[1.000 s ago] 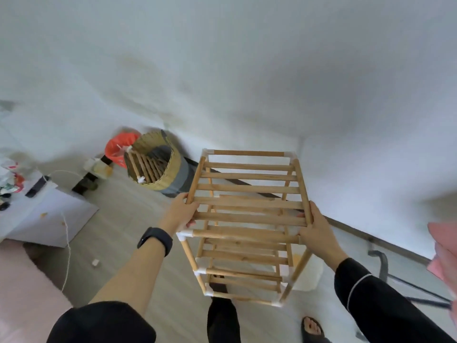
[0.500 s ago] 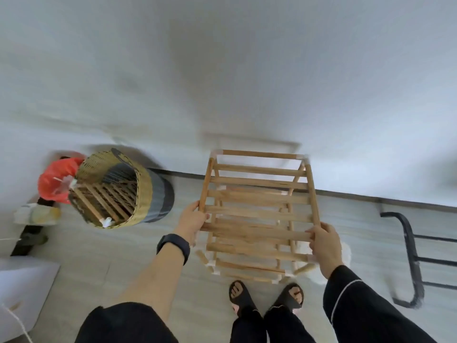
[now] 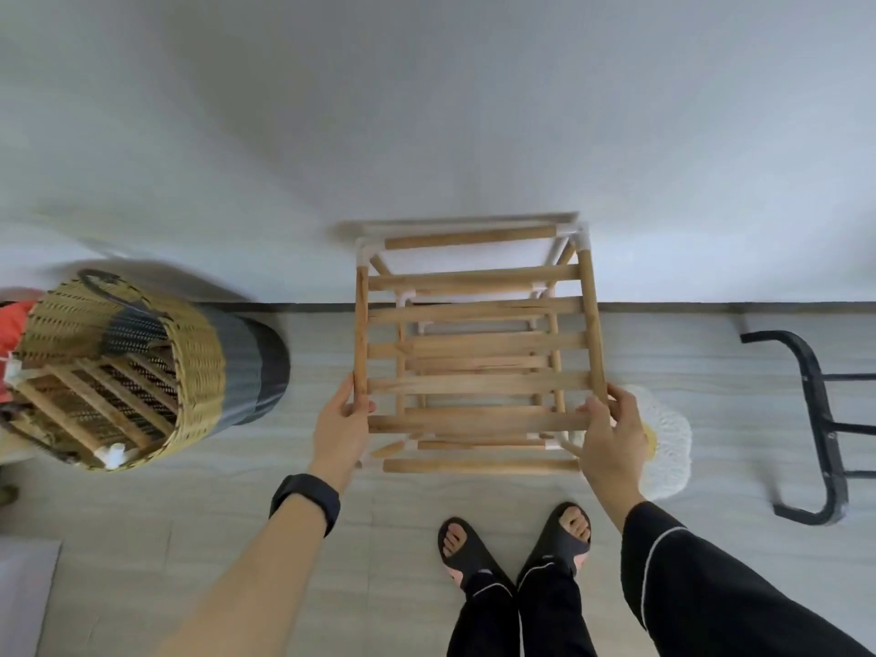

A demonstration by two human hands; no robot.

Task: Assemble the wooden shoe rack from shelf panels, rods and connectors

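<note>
Grip: we hold the rack (image 3: 474, 346) by its top shelf, left grip (image 3: 342, 426) curled round the left side rod, right grip (image 3: 614, 436) round the right.
Rack: upright between both grips, reaching away from them to the wall (image 3: 474, 111).
Long axis: slats run grip to grip.
Nearer grip: neither; both hold the near corners.
Next: we judge it needs setting down level, both sides together.
</note>
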